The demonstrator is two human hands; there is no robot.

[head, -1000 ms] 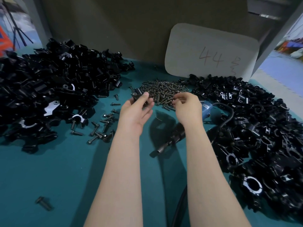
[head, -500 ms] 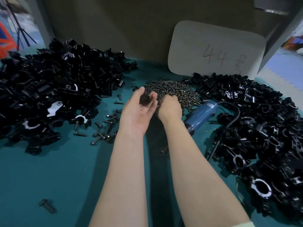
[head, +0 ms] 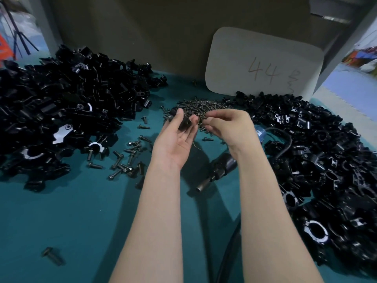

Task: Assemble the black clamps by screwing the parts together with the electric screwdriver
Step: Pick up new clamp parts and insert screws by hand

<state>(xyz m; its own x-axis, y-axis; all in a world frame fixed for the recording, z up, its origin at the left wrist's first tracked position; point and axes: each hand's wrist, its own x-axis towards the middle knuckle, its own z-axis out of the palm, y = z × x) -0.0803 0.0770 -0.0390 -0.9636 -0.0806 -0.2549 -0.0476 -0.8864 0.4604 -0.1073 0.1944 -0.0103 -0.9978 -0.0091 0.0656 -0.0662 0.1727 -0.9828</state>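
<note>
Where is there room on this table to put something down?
The near-left table is bare, bordered by the left clamp pile, the scattered screws, the left forearm and one lone screw. A narrow strip lies between the forearms, below the electric screwdriver. The right clamp pile and the screw heap are crowded.

A heap of clamp parts [head: 61, 111] lies along the tabletop's [head: 71, 221] left edge, a second heap [head: 318, 160] along its right. Screws [head: 204, 105] pile mid-back, before a card [head: 263, 62]. The screwdriver [head: 221, 169] lies centre, bolts [head: 126, 160] to its left.
</note>
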